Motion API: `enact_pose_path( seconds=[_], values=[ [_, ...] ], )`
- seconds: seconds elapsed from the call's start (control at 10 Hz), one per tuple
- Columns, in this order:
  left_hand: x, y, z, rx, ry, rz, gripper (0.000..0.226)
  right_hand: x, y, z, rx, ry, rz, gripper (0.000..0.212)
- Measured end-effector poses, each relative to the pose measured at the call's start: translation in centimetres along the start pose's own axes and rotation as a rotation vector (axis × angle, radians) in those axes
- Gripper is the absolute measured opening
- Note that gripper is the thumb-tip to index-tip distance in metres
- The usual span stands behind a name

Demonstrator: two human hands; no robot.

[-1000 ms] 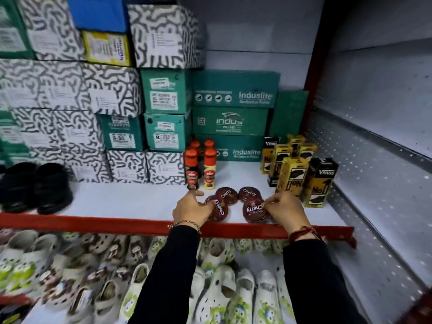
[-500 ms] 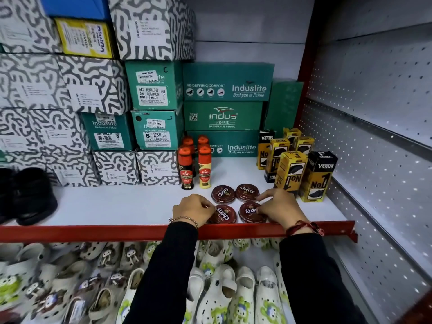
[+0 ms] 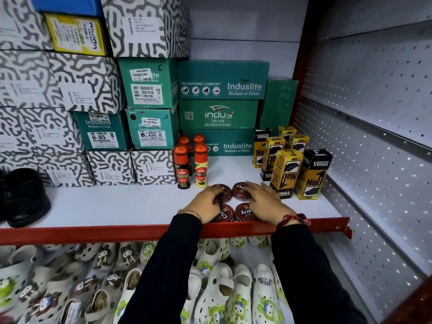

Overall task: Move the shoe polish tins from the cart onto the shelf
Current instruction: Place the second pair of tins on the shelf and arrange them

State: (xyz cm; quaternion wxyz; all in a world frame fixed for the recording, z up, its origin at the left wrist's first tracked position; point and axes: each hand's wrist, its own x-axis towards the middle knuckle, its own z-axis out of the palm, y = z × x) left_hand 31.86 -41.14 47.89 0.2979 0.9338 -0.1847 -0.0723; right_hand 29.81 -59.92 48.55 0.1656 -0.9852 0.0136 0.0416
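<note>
Four dark red round shoe polish tins lie flat in a two-by-two group on the white shelf (image 3: 131,206), near its red front edge. My left hand (image 3: 205,203) curls its fingertips on the rim of the back-left tin (image 3: 224,192). My right hand (image 3: 265,202) lies flat with fingers spread, its fingertips on the back-right tin (image 3: 239,191) and its palm partly covering the front-right tin (image 3: 245,212). The front-left tin (image 3: 225,214) lies between my two wrists. The cart is out of view.
Two pairs of Kiwi liquid polish bottles (image 3: 183,169) stand just behind the tins. Yellow-and-black Venus boxes (image 3: 286,174) stand to the right. Stacked shoe boxes (image 3: 149,83) fill the back and left. Black shoes (image 3: 23,197) sit far left. White clogs (image 3: 219,288) fill the lower shelf.
Both hands let go of the front two tins, which went from tilted to lying flat, and reached back onto the rear two tins. The view came a little closer.
</note>
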Motion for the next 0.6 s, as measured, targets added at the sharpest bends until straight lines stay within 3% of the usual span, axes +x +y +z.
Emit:
enact_pose_path(
  seconds=[0.3, 0.6],
  values=[
    [-0.7, -0.8, 0.1, 0.007, 0.117, 0.039, 0.046, -0.7, 0.8, 0.6, 0.158, 0.110, -0.072, 0.050],
    [-1.2, -0.7, -0.2, 0.012, 0.183, 0.086, 0.045, -1.6, 0.2, 0.1, 0.186, 0.213, -0.108, 0.045]
  ],
)
